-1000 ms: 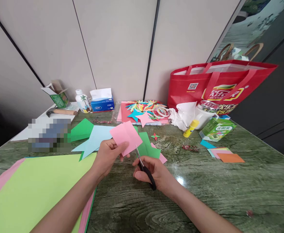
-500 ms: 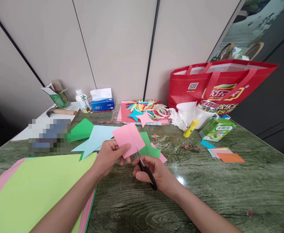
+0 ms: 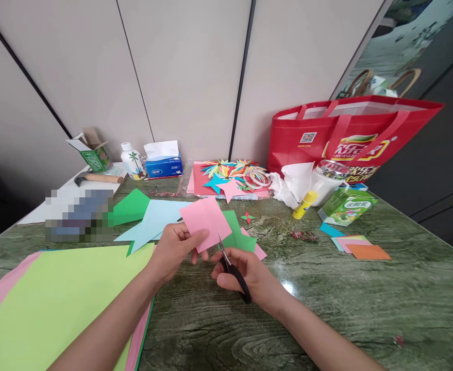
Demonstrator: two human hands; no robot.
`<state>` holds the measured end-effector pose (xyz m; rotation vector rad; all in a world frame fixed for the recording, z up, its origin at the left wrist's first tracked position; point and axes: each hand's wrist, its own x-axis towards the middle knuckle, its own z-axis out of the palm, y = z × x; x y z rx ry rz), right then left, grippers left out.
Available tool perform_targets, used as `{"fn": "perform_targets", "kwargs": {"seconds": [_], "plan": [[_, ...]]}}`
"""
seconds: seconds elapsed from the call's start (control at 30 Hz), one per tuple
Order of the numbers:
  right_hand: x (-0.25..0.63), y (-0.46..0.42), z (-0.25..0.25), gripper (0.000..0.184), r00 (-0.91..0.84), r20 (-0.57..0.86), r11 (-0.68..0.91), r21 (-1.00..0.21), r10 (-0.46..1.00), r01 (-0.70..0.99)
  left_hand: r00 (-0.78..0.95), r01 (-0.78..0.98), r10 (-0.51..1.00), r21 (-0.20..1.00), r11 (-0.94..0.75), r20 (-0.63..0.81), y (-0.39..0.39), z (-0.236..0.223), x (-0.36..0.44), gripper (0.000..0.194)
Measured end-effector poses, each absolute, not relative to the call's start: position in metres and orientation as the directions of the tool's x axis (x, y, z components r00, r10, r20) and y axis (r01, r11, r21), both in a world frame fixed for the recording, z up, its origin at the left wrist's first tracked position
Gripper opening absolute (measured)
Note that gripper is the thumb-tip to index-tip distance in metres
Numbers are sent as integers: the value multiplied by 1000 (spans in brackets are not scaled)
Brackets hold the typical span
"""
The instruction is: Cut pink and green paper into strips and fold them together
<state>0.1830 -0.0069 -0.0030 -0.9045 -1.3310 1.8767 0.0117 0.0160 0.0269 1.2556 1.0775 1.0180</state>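
A square of pink paper [image 3: 204,220] is pinched at its lower left between the thumb and fingers of my left hand [image 3: 178,241]. My right hand [image 3: 245,270] grips black-handled scissors [image 3: 231,268], their blades pointing up at the paper's lower right edge. The blade tips overlap the pink sheet there; whether they have cut into it I cannot tell. Beneath and behind the square lie green paper pieces [image 3: 245,241] and light blue paper [image 3: 158,215]. A small red and green paper star [image 3: 248,217] lies just beyond the scissors.
Large yellow-green sheets [image 3: 67,299] cover the left front. Behind are a tissue box [image 3: 163,166], a bottle [image 3: 132,162], a hammer [image 3: 98,178] and folded paper stars [image 3: 230,188]. Rightward stand a glue stick [image 3: 305,204], a mug [image 3: 326,180], a green carton [image 3: 346,206], a red bag [image 3: 307,154] and paper pieces [image 3: 367,251].
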Motion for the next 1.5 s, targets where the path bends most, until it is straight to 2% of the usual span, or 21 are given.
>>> {"fn": "perform_targets", "kwargs": {"seconds": [1.07,1.5], "plan": [[184,-7,-1,41,-560,-145,-266,-953,816,-142,238,-19,968,996,84,-77,17,27,10,22],[184,-7,-2,41,-549,-151,-244,-965,822,-99,231,-19,969,995,94,-87,16,30,11,23]]}}
